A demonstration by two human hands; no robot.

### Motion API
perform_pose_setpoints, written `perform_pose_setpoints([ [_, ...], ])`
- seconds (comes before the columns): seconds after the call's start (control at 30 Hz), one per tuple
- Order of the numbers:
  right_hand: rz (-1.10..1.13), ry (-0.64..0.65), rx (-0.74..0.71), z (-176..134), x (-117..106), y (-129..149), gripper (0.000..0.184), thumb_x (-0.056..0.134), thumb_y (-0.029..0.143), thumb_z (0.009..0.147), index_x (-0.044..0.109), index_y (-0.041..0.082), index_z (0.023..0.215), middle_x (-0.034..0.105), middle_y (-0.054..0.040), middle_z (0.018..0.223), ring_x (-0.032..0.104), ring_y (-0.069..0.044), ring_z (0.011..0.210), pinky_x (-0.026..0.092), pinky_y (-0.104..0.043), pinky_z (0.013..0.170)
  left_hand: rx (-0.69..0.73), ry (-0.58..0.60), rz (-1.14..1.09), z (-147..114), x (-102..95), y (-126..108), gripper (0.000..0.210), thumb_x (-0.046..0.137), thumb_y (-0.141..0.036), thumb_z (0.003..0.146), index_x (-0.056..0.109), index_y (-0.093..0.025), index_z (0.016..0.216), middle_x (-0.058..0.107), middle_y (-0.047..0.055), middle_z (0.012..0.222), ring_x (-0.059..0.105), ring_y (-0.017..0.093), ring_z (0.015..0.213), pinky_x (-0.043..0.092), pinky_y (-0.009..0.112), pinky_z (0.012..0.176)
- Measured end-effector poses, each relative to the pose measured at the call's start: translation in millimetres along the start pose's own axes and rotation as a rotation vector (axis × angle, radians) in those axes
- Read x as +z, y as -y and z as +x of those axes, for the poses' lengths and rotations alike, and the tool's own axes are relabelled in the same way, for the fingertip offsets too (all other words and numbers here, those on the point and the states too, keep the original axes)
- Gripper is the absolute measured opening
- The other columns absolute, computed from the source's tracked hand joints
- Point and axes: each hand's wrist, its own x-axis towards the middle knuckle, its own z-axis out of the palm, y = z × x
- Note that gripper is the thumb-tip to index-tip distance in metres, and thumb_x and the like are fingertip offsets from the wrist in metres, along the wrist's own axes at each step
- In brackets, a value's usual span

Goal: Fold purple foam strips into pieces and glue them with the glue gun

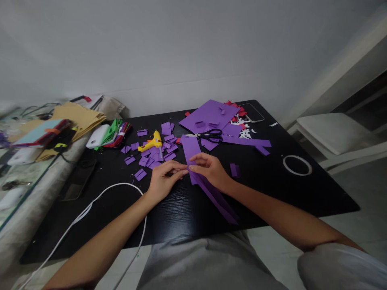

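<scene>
A long purple paper strip (215,196) slants from between my fingers down toward the table's front edge. Its upper end is pinched by my right hand (208,168), and my left hand (168,176) closes its thumb and fingertips at the same spot from the left. Under and behind my fingers lies a broader purple paper piece (191,148). Black-handled scissors (208,136) rest just beyond it, blades pointing left. Left of these, a yellow hot glue gun (152,141) lies on a scatter of small folded purple paper pieces (146,161).
Purple sheets (208,112) lie at the back over red and white scraps. A white ring (297,165) is at the right. A white cable (99,197) loops across the left side, near a dark phone (79,180). Felt bundles (116,135) and a cluttered glass surface stand farther left.
</scene>
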Motion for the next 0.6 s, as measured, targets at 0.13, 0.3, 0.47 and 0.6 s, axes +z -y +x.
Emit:
perform_pose_setpoints([
  [0.13, 0.004, -0.003, -0.022, -0.1, 0.4, -1.0, 0.03, 0.084, 0.034, 0.069, 0.071, 0.021, 0.092, 0.071, 0.0005, 0.078, 0.065, -0.015, 0.071, 0.051, -0.029, 0.069, 0.038, -0.007, 0.036, -0.9, -0.7, 0.5, 0.014, 0.08, -0.029, 0.083, 0.079, -0.02, 0.094, 0.074, 0.004, 0.086, 0.069, 0.013, 0.065, 0.059, 0.025, 0.061],
  [0.3, -0.021, -0.003, -0.037, -0.2, 0.4, -2.4, 0.029, 0.083, 0.034, 0.07, 0.07, 0.021, 0.092, 0.068, 0.0017, 0.074, 0.062, -0.014, 0.068, 0.049, -0.028, 0.065, 0.051, -0.002, 0.048, -0.4, -0.7, -2.2, 0.014, 0.08, -0.03, 0.083, 0.079, -0.02, 0.093, 0.075, 0.005, 0.087, 0.068, 0.013, 0.063, 0.058, 0.025, 0.058],
  [0.47, -0.024, 0.001, -0.043, -1.0, 0.5, -2.2, 0.027, 0.082, 0.032, 0.071, 0.07, 0.021, 0.093, 0.068, 0.0016, 0.075, 0.061, -0.014, 0.068, 0.048, -0.028, 0.065, 0.061, 0.003, 0.059, 0.6, -0.7, -5.8, 0.013, 0.08, -0.028, 0.083, 0.08, -0.019, 0.093, 0.075, 0.004, 0.086, 0.067, 0.011, 0.06, 0.056, 0.023, 0.056],
  [0.6, -0.01, 0.005, -0.037, -1.4, 0.7, -2.3, 0.028, 0.082, 0.032, 0.071, 0.07, 0.021, 0.093, 0.068, 0.0018, 0.075, 0.062, -0.014, 0.068, 0.049, -0.028, 0.066, 0.093, 0.002, 0.083, 1.5, -0.6, -7.2, 0.012, 0.08, -0.028, 0.083, 0.08, -0.02, 0.092, 0.075, 0.004, 0.084, 0.067, 0.012, 0.063, 0.055, 0.024, 0.057],
])
